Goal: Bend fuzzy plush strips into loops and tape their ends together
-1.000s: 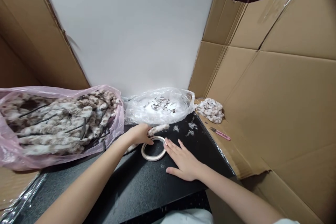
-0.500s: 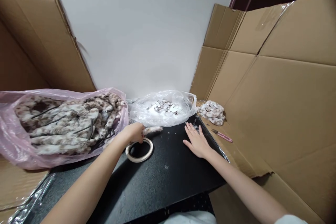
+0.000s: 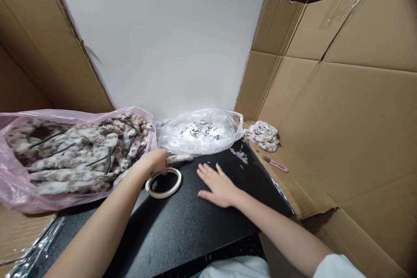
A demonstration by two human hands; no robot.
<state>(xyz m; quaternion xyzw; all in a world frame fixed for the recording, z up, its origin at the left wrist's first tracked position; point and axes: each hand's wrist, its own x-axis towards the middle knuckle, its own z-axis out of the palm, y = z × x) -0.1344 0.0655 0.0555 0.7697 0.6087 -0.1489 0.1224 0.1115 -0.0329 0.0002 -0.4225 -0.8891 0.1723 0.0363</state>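
My left hand [image 3: 157, 160] is closed, with its fingertips over the rim of a cream roll of tape [image 3: 163, 194]. From the far side of the same fist sticks out a short fluffy, mottled strip [image 3: 181, 158]. How far the palm wraps each one is hidden. My right hand [image 3: 217, 186] lies flat, palm down and fingers spread, on the black tabletop [image 3: 182, 234]. Beyond it, a small patch of white fluff [image 3: 240, 155] rests near the table's right edge.
Left stands a pink plastic bag [image 3: 24, 202] of fluffy strips and dark cords. A clear bag [image 3: 169, 141] with white and brown scraps lies against the wall. To the right, on cardboard, are a fluffy coil [image 3: 263, 135] and pink-handled snips [image 3: 276, 164]. Cardboard walls [image 3: 352, 117] flank both sides.
My right hand has slid left and nearer over the tabletop, uncovering the patch of fluff. My left hand, the tape roll and the fluffy strip have shifted slightly left together. The view has moved a little.
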